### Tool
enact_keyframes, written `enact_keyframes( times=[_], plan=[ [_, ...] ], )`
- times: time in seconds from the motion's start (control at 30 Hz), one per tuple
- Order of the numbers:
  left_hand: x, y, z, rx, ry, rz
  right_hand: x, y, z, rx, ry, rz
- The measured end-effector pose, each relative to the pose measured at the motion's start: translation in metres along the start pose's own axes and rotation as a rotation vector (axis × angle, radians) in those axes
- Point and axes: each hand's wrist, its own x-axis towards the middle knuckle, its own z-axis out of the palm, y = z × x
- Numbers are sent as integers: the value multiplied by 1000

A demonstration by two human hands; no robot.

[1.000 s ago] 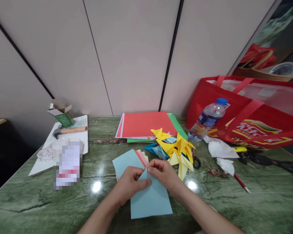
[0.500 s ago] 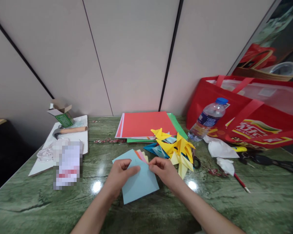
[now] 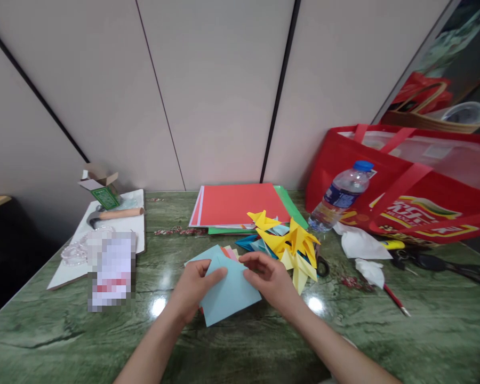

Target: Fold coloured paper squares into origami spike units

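Observation:
Several square sheets of coloured paper lie in a stack between my hands, with a light blue sheet [image 3: 229, 300] on top. My left hand [image 3: 192, 285] grips the stack's left side, thumb flat on the light blue sheet. Behind it show another light blue corner and edges of pink and cream sheets [image 3: 231, 253]; a bit of red peeks out at lower left. My right hand [image 3: 270, 277] is at the top sheet's right edge, thumb against it and index finger curled above. Just beyond that hand lie folded yellow paper shapes [image 3: 292, 242] and blue folded ones [image 3: 260, 245].
Larger red paper sheets [image 3: 238, 205] lie at the back. A water bottle [image 3: 340, 197] stands before a red bag [image 3: 404, 181] on the right, near tissues [image 3: 362, 242] and a red pen [image 3: 396, 300]. At left, a hammer [image 3: 116, 214] and small box [image 3: 104, 192] rest on a white board.
The top light blue sheet has shifted and turned slightly against the stack, baring another light blue corner and a red edge. My right thumb and index finger have moved apart a little.

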Motion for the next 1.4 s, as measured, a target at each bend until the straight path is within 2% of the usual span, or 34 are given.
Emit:
enact_keyframes(
  times=[0.13,0.27,0.47,0.67,1.2,1.4],
  plan=[
    [-2,0,4,18,-47,-23,-3,-3,2,-107,-36,-72],
    [-4,2,5,10,-103,-32,-2,0,3,-124,-8,-55],
    [-2,1,4,-5,-61,28,0,8,3,-14,-9,-55],
    [-3,4,6,64,-44,87,0,7,3,-68,27,5],
    [-3,5,7,35,-48,131,-1,5,3,-66,7,-44],
    [0,2,5,62,36,130,-1,4,2,-123,-2,-87]
  ],
)
